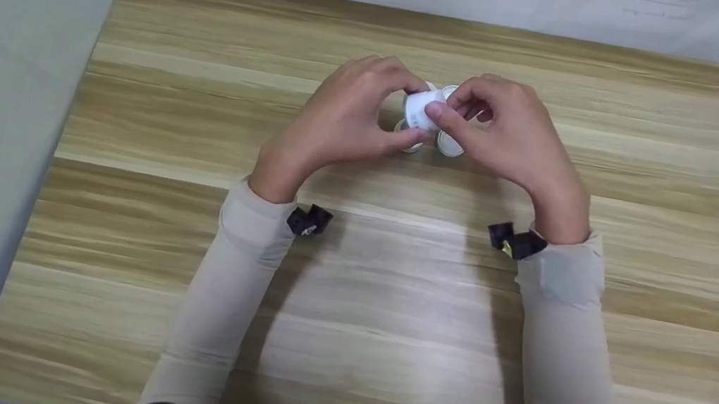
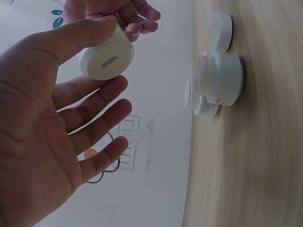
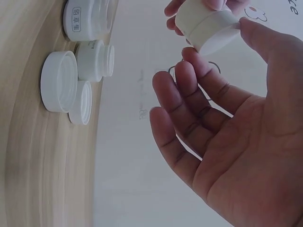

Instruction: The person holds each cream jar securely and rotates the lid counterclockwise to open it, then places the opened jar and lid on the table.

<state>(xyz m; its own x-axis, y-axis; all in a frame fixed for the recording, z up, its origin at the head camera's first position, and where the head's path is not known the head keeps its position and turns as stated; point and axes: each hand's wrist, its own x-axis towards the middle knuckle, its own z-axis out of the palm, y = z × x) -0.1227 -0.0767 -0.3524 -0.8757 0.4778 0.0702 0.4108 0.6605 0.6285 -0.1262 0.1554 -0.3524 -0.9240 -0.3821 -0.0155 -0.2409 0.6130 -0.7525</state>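
A small white cosmetic jar (image 1: 421,110) is held tilted above the table between both hands. My left hand (image 1: 347,118) grips it with thumb and index finger; in the left wrist view its other fingers spread away and the printed base of the jar (image 2: 105,61) faces the camera. Pinching the jar's lid end (image 3: 215,35) are the thumb and index finger of my right hand (image 1: 519,137), its other fingers loosely bent. On the table below stand two lidless white jars (image 2: 227,78) (image 3: 89,60), partly hidden by the hands in the head view.
Beside the lidless jars lie two round white lids (image 3: 49,80) (image 3: 81,104). All of it stands on a wood-grain table (image 1: 384,320). A pale, flower-printed sheet (image 1: 539,4) hangs behind the table's far edge and continues along the left side.
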